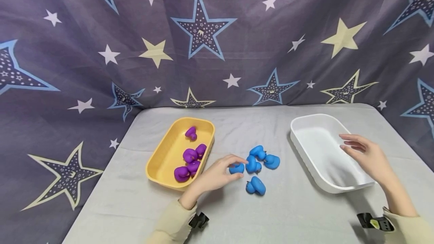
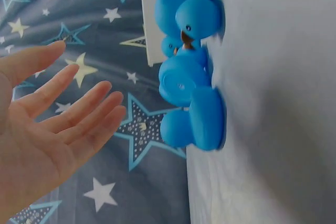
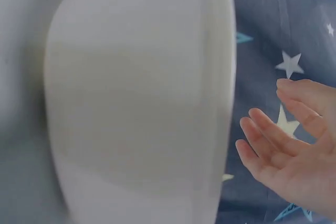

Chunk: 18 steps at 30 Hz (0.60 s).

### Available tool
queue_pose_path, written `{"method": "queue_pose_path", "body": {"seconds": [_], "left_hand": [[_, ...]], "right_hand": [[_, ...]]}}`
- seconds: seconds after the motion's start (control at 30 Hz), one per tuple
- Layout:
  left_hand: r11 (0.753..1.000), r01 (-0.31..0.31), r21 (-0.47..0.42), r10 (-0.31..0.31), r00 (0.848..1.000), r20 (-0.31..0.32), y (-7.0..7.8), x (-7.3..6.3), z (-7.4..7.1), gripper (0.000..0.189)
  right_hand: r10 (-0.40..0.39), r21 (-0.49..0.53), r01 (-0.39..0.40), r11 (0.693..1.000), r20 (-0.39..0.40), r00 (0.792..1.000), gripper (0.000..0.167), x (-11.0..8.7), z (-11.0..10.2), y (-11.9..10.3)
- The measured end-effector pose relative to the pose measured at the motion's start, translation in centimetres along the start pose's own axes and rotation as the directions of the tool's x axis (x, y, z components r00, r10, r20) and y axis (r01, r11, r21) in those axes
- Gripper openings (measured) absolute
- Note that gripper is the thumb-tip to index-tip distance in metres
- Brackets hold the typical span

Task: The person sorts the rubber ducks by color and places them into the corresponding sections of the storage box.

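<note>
With twelve o'clock being the far side of the head view, five smooth, rounded blue toy ducks (image 1: 251,165) are lying on the surface (image 1: 271,217), which a pale grey cloth is covering; four are clustering loosely, and one (image 1: 258,185) is sitting at six o'clock from them. The left hand (image 1: 220,170) is hovering at the cluster's nine o'clock, just above the nearest duck (image 1: 236,168), its fingers spreading well apart and gripping nothing. At nine o'clock beyond it, a yellow rounded-rectangular tray (image 1: 167,157) is holding five purple toy ducks (image 1: 190,156), one at its one o'clock, the others grouping between three and six. At three o'clock from the cluster, a white rounded-rectangular tray (image 1: 318,142) is standing, and the right hand (image 1: 367,157) is hanging over its three o'clock side, empty, its thumb and loosely bent fingers standing apart. Behind, a dark, star-printed fabric backdrop (image 1: 244,6) is hanging.
</note>
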<state>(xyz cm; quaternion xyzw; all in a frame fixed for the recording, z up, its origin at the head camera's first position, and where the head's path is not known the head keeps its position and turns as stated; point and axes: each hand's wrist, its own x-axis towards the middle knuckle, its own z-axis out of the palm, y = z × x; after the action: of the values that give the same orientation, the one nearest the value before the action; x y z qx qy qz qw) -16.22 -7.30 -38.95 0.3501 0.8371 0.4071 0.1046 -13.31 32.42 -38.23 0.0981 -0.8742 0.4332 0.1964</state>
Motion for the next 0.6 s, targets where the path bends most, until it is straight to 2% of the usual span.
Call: {"method": "queue_pose_path", "body": {"seconds": [0.2, 0.3, 0.43, 0.6], "left_hand": [[0.999, -0.021, 0.032, 0.019, 0.998, 0.061, 0.2, 0.6, 0.9, 0.032], [0.999, -0.029, 0.035, 0.025, 0.994, 0.109, 0.2, 0.9, 1.2, 0.033], [0.998, -0.014, 0.059, 0.003, 0.983, 0.182, 0.0, 1.3, 1.7, 0.035], [0.996, -0.002, 0.091, -0.021, 0.969, 0.244, -0.2, 1.5, 2.1, 0.036]], "right_hand": [[0.013, 0.002, -0.013, 1.0, -0.043, 0.999, 0.032, -0.6, -1.1, 1.7], [0.043, -0.024, -0.044, 0.999, -0.058, 0.997, 0.03, -1.0, -1.7, 3.5], [0.086, -0.122, -0.098, 0.988, -0.096, 0.992, 0.03, -1.4, -2.3, 8.7], [0.084, -0.197, -0.101, 0.975, -0.094, 0.992, 0.034, -1.7, -2.7, 15.1]]}}
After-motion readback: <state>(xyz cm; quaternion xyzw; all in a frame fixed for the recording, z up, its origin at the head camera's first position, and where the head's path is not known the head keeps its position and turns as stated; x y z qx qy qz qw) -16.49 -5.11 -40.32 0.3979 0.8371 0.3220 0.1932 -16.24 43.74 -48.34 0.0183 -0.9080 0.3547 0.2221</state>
